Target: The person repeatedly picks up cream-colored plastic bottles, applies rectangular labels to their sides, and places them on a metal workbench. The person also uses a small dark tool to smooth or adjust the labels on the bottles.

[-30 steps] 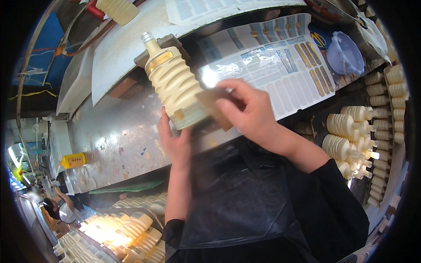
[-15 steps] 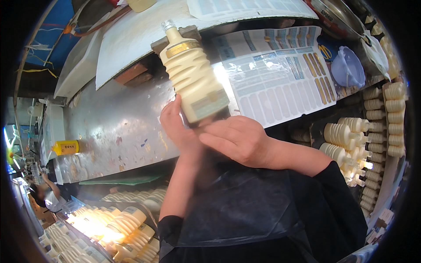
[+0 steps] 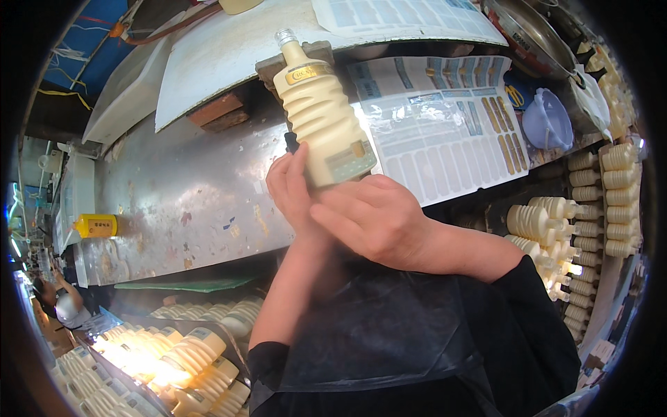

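Note:
A cream bottle (image 3: 323, 115) with wavy ridges and a clear threaded mouth lies slanted in front of me, neck pointing away. It bears a gold label at its shoulder and a pale green label (image 3: 349, 161) with a gold patch near its base. My left hand (image 3: 288, 187) is closed at the bottle's lower left side, and a small black piece (image 3: 291, 142) sticks out above its fingers; the rest of that piece is hidden. Against the bottle's base, my right hand (image 3: 379, 219) is closed, its fingertips partly hidden and close to my left wrist.
The neck rests by a grey block (image 3: 319, 53). Label sheets (image 3: 431, 149) lie to the right, near a lilac bucket (image 3: 547, 121). A yellow bottle (image 3: 96, 225) stands left on the metal table (image 3: 167, 181). Similar cream bottles (image 3: 198, 351) fill both lower sides.
The bottle and my left hand appear slightly further right in the picture, as the whole view has shifted. The black piece now shows above my left fingers.

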A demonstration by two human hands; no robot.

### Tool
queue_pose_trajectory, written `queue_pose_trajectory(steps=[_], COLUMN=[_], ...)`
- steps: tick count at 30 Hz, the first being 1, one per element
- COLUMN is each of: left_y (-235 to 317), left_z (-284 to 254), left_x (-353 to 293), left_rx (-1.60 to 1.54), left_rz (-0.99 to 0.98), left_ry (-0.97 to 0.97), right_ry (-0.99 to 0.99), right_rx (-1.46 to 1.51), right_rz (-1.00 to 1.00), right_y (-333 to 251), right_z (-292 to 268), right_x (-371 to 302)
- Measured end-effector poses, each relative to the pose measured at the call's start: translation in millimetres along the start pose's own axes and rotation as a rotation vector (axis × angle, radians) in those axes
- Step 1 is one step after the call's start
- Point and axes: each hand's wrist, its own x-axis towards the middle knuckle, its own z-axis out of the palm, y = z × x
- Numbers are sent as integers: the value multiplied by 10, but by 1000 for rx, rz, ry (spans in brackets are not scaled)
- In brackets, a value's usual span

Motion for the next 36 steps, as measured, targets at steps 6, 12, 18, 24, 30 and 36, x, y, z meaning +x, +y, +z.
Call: queue_pose_trajectory(steps=[6,12,18,24,30,36], left_y=[38,73,39,-47,-150,-10], left_z=[-12,-17,-31,14,-164,-38], left_x=[38,49,52,16,-34,-21], left_rx=[27,30,-31,33,-336,-558], left_rz=[15,0,-23,26,-259,-580], left_ry=[-21,-41,-52,-19,-208,-155], right_ry=[-77,-33,-78,-79,-98,13], right_rx=[-5,28,73,150,305,378], right_rz=[489,691,837,736,1005,1160], right_y=[169,137,239,99,431,596], right_z=[-111,-132,-145,-26,-9,106], right_x=[13,105,-28,-33,-336,-557])
